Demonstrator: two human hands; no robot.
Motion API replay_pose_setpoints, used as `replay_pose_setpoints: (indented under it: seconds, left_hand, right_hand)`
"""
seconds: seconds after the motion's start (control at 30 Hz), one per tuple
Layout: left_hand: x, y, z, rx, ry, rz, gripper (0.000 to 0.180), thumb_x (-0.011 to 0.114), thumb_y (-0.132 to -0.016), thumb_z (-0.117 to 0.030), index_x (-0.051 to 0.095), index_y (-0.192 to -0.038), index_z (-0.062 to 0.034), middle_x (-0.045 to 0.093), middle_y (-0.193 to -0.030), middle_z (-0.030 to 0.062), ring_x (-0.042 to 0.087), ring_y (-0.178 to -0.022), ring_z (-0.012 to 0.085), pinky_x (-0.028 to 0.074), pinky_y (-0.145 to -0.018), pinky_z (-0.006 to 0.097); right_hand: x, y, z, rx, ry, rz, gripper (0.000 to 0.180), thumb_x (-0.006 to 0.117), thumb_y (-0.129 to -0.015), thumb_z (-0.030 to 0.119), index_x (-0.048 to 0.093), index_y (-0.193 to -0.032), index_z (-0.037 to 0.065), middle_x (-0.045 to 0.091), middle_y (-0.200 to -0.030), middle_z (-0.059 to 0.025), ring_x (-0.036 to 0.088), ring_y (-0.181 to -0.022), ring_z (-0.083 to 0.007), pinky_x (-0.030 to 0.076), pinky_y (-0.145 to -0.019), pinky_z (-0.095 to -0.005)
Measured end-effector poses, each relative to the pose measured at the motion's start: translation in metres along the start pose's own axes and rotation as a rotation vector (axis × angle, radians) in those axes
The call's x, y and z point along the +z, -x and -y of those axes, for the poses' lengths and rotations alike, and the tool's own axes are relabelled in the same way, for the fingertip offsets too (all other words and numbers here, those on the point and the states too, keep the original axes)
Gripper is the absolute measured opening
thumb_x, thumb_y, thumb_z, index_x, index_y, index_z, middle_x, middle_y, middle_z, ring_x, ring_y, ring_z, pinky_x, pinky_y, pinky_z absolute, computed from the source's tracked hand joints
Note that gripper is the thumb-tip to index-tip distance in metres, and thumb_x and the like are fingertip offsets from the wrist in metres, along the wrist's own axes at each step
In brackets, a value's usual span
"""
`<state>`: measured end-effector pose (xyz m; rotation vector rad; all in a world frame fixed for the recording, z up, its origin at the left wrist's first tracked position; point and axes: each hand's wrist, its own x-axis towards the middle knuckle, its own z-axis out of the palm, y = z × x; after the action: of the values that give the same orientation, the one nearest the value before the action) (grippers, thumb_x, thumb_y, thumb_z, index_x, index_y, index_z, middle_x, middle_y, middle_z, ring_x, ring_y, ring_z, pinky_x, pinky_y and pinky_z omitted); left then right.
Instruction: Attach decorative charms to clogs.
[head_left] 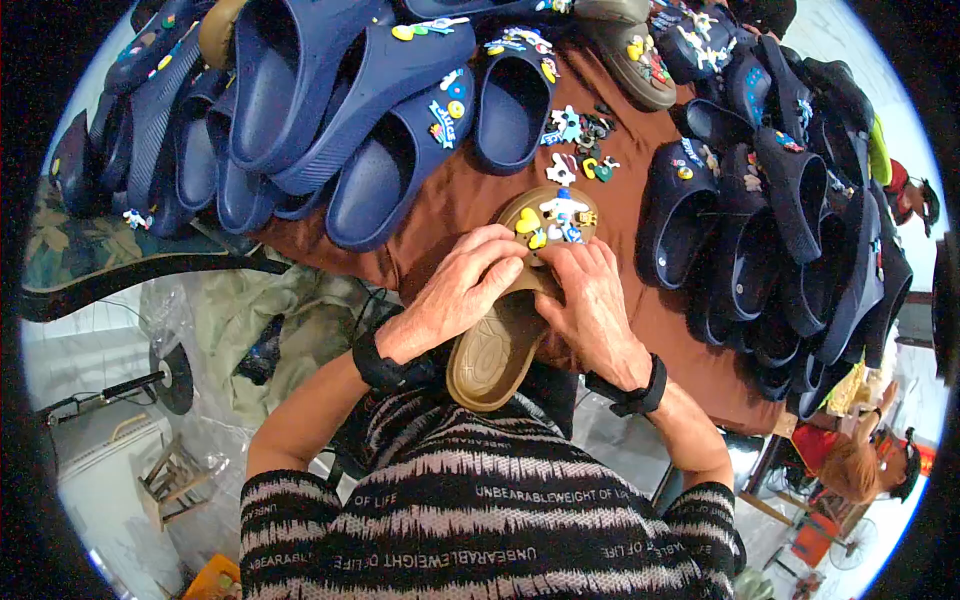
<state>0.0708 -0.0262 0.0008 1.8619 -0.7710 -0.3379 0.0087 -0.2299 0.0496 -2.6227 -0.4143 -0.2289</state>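
A brown clog with its toe pointing away from me lies at the table's near edge, its heel toward my body. Colourful shoe charms, white, yellow and blue, sit on its upper. My left hand grips the upper's left side, fingers bent over it. On the other side my right hand is closed on the upper, with the thumb at the foot opening. What the fingertips press on is partly hidden. Just beyond the toe, several loose charms lie on the brown cloth.
Navy clogs with charms are heaped at the left and back. More dark clogs are piled at the right. Another brown clog lies at the back. A black fan and wooden stool stand lower left; people are at the far right.
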Motion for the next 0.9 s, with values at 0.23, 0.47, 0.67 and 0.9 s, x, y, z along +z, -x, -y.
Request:
replay_pose_setpoints:
  seconds: [0.23,0.47,0.67,0.9]
  left_hand:
    - [0.018,0.012,-0.016,0.039,-0.18,-0.165,0.04,0.078,-0.08,-0.008,0.06,-0.116,-0.0037,0.054,-0.131,0.0173,0.052,-0.128,0.0368,0.044,-0.108,0.045]
    - [0.023,0.008,-0.011,0.051,-0.256,-0.214,0.032,0.077,-0.076,-0.003,0.062,-0.104,-0.0041,0.06,-0.117,0.0127,0.058,-0.115,0.0351,0.049,-0.097,0.045]
    - [0.024,0.001,-0.004,0.132,-0.278,-0.297,0.022,0.075,-0.076,0.001,0.063,-0.093,-0.0022,0.063,-0.108,0.012,0.059,-0.111,0.0337,0.05,-0.093,0.045]
    - [0.022,-0.001,-0.023,0.18,-0.405,-0.197,0.037,0.077,-0.073,-0.003,0.063,-0.107,-0.004,0.061,-0.117,0.0118,0.057,-0.117,0.0339,0.049,-0.098,0.045]
  right_hand:
    - [0.004,-0.001,0.0,-0.011,0.088,0.002,0.045,0.078,-0.067,0.01,0.065,-0.11,0.005,0.062,-0.109,-0.0141,0.054,-0.113,-0.0356,0.038,-0.106,-0.052]
    - [0.018,0.003,-0.008,0.028,-0.011,-0.03,0.038,0.077,-0.069,0.011,0.068,-0.105,0.004,0.062,-0.109,-0.0144,0.05,-0.12,-0.0363,0.038,-0.105,-0.0505]
    - [0.023,-0.001,-0.018,-0.018,-0.113,0.034,0.025,0.073,-0.074,0.01,0.067,-0.098,0.003,0.061,-0.107,-0.0133,0.053,-0.116,-0.0341,0.039,-0.103,-0.0485]
    - [0.019,0.013,-0.004,0.021,-0.072,-0.115,0.041,0.079,-0.068,0.007,0.062,-0.105,0.006,0.059,-0.108,-0.0132,0.052,-0.117,-0.0356,0.037,-0.107,-0.0526]
